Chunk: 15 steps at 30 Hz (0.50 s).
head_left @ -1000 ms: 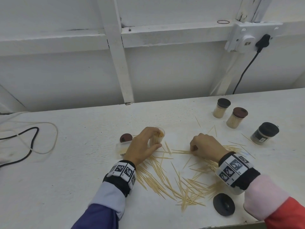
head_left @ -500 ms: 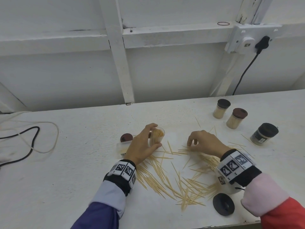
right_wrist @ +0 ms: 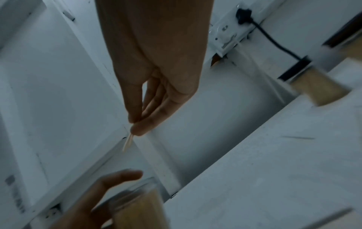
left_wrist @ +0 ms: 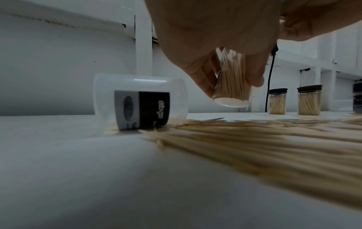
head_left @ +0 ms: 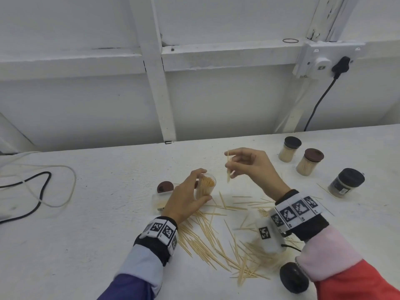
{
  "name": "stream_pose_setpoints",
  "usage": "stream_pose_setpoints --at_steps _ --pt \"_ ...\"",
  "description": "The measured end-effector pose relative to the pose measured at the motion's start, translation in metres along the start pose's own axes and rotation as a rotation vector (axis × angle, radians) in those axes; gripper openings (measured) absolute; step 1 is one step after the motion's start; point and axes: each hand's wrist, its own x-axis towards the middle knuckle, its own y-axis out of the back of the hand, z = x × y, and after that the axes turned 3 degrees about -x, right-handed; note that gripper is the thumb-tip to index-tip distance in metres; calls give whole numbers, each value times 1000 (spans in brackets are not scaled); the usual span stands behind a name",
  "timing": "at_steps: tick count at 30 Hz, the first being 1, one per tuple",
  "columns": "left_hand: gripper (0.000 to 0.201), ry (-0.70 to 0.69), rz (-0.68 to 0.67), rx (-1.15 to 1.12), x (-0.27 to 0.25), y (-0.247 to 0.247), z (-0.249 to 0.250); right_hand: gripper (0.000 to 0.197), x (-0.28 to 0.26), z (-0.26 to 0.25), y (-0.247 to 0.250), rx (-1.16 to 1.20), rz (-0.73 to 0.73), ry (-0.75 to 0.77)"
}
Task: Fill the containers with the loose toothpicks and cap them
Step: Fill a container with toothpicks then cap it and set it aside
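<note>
My left hand (head_left: pixel 190 195) grips an open clear container (head_left: pixel 206 187) packed with toothpicks, lifted and tilted just off the table; the container (left_wrist: pixel 233 82) shows between the fingers in the left wrist view. My right hand (head_left: pixel 244 163) hovers to its right and above, pinching a few toothpicks (head_left: pixel 228 167) upright; the toothpick tip (right_wrist: pixel 128 141) sticks out below the fingertips. Loose toothpicks (head_left: pixel 218 241) lie scattered on the white table (head_left: pixel 86 234) below both hands. An empty labelled container (left_wrist: pixel 141 102) lies on its side by the pile.
Two capped, filled containers (head_left: pixel 291 149) (head_left: pixel 309 162) and a dark capped jar (head_left: pixel 346 182) stand at the right. A brown cap (head_left: pixel 165 186) lies left of my left hand, a black cap (head_left: pixel 293 280) near the front edge. Cables (head_left: pixel 36 191) lie at the left.
My right hand rose from the scattered toothpicks with a few pinched, moving up and toward the container. The left hand kept hold of the container and tilted it slightly.
</note>
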Motion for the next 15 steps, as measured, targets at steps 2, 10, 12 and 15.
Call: stream_pose_setpoints --at_steps 2,10,12,15 --pt "73 -5 -1 8 0 0 1 24 5 -2 -11 43 44 45" --pt "83 10 1 -1 0 1 2 9 11 20 -45 -253 69 150" --pt "85 9 2 -9 0 1 2 8 10 27 -49 -372 25 146" --pt "86 14 2 -20 -1 0 2 8 8 34 -51 -437 -33 106"
